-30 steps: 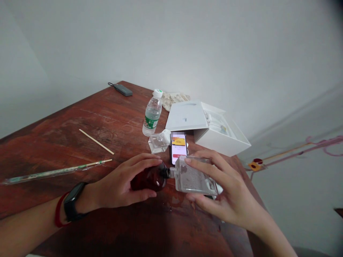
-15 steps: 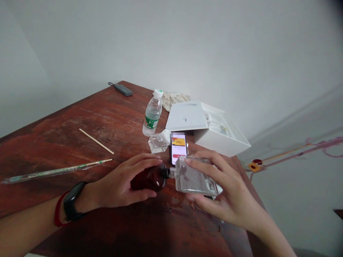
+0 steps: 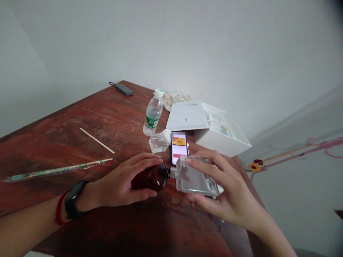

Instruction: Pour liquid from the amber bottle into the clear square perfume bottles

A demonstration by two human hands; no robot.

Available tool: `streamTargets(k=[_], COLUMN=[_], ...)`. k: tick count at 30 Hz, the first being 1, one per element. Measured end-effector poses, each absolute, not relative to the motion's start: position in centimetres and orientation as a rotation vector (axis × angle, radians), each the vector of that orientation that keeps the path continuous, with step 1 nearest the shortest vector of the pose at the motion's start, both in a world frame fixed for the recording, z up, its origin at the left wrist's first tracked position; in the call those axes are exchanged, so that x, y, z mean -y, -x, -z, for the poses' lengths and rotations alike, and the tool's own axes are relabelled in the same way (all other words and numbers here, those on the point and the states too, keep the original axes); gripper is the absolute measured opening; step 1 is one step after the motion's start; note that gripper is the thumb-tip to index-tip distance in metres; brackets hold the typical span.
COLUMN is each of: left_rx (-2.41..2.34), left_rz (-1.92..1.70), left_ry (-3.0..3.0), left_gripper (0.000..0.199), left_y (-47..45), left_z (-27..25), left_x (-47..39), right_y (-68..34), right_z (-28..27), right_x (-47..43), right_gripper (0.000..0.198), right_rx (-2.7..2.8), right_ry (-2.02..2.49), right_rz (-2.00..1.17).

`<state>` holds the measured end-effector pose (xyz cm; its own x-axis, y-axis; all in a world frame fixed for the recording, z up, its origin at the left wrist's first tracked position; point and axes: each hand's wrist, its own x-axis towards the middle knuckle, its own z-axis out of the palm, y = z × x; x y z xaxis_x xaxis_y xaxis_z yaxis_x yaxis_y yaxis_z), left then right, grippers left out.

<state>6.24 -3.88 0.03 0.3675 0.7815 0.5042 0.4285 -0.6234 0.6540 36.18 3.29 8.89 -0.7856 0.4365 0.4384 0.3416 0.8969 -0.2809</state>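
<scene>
Basically, left hand point(image 3: 125, 178) grips brown bottle point(image 3: 150, 178), right hand point(image 3: 232, 189) grips clear bottle point(image 3: 197, 178), mouth to mouth at centre, clear one's neck toward 9; likely two-handed for alignment. Fill levels unclear. Water bottle point(image 3: 152, 116), part-full, at 11; phone point(image 3: 179, 147) at 1; beyond, open box point(image 3: 219, 143), white stuff point(image 3: 217, 129) inside.
</scene>
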Motion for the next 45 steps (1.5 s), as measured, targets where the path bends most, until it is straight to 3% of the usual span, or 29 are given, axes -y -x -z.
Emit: streamTargets(k=[45], left_rx=[-1.034], left_rz=[-1.167], left_ry=[-2.226], left_gripper=[0.074], left_y=[-6.19], left_z=[0.16], left_x=[3.8], right_y=[-36.26], right_z=[-9.06], right_x=[-3.52], right_gripper=[0.048], right_rx=[2.545], right_ry=[0.49], right_rz=[-0.066])
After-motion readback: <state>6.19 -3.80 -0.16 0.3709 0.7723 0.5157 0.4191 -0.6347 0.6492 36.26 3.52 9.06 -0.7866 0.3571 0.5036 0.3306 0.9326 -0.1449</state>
